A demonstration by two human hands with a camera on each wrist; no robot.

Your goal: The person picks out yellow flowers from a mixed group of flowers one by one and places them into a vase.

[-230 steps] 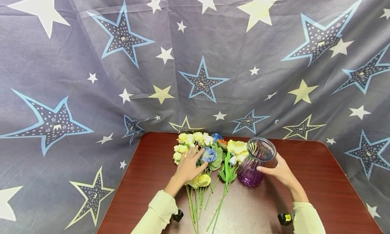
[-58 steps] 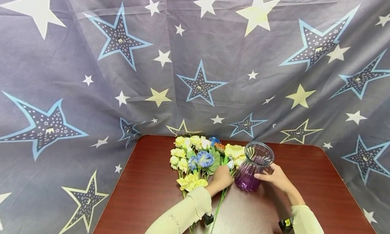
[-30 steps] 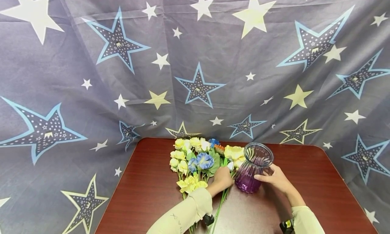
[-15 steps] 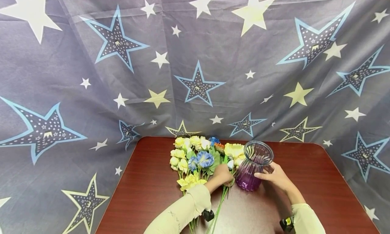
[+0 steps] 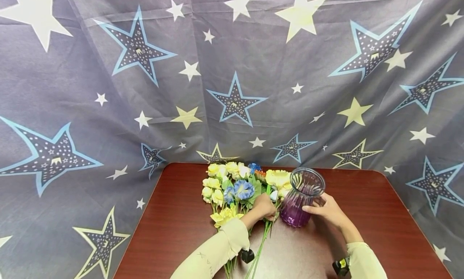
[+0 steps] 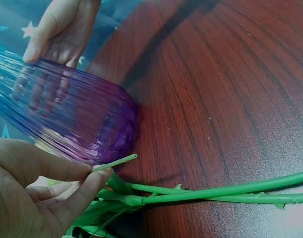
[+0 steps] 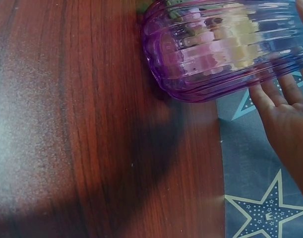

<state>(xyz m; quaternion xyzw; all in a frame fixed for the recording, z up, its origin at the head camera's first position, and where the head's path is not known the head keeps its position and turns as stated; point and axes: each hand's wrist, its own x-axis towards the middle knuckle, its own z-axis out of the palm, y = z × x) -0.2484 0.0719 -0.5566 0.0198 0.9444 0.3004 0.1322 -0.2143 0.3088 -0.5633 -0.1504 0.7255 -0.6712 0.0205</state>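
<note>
In the head view my left hand (image 5: 264, 207) is among the flower stems, just left of a ribbed glass vase (image 5: 296, 210) with a purple base. The left wrist view shows its thumb and finger pinching the end of a thin green stem (image 6: 119, 161); the bloom it belongs to cannot be made out. My right hand (image 5: 331, 212) holds the vase from its right side, thumb on the near side and fingers around the back. The vase stands upright on the table. Artificial flowers lie to its left, including a blue bloom (image 5: 244, 190) and a yellow one (image 5: 226, 216).
Large yellow flowers (image 5: 278, 179) lie beside the vase's left side. Thicker green stems (image 6: 215, 192) run along the brown table (image 5: 174, 214) below my left hand. A grey star-patterned cloth (image 5: 232, 49) hangs behind the table's back edge.
My left hand, earlier spread over the blue and yellow flowers, has moved right to the stems near the vase and now pinches one. My right hand stays on the vase.
</note>
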